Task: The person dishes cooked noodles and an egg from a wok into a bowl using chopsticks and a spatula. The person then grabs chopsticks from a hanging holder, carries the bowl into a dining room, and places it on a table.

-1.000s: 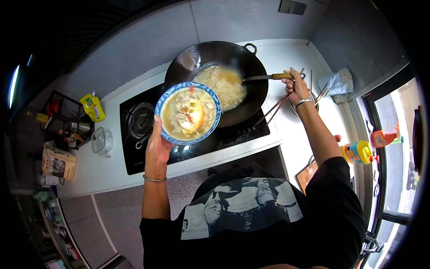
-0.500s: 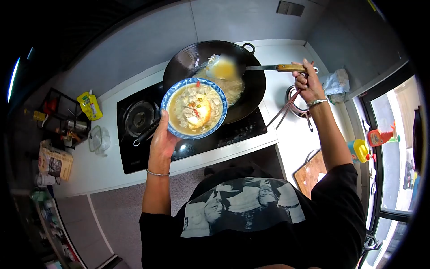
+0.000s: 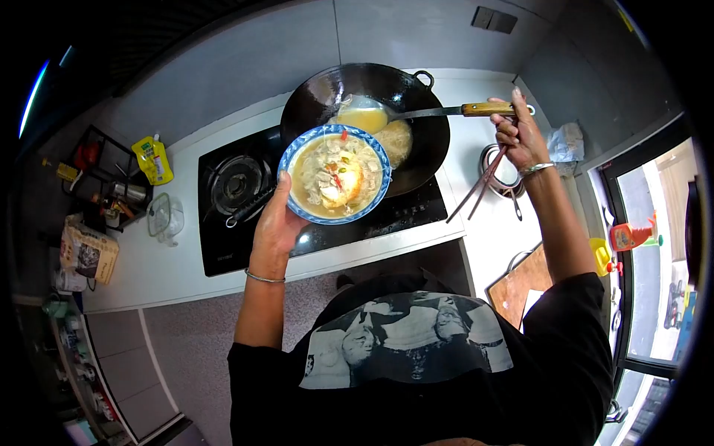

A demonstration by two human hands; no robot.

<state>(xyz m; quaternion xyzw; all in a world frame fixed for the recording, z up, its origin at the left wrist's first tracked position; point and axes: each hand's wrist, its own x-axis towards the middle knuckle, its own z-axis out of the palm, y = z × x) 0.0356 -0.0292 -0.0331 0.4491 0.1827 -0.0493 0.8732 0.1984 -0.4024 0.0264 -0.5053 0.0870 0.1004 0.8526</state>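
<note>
My left hand point(image 3: 277, 232) grips a blue-and-white bowl point(image 3: 385, 160) by its near left rim, holding it over the wok's front edge. Noodles or shreds, meat pieces, a fried egg and bits of red and green chili fill the bowl with broth. My right hand point(image 3: 522, 132) is closed around the wooden handle of a ladle point(image 3: 435, 113), and a pair of dark chopsticks point(image 3: 480, 186) hangs from the same grip. Yellowish broth lies in the ladle's head, inside the dark wok point(image 3: 428, 141). More broth sits at the wok's bottom, partly behind the bowl.
The wok stands on a black glass stove point(image 3: 349, 236) with another burner point(image 3: 238, 184) at left. A metal pot point(image 3: 497, 165) sits right of the wok, and a wooden cutting board point(image 3: 517, 286) nearer me. Left are a yellow pouch point(image 3: 153, 160) and a glass container point(image 3: 158, 214).
The ladle's head has moved slightly left and lower in the wok and shows more clearly. The bowl has shifted a little right in view, along with the whole scene. Both grips are unchanged.
</note>
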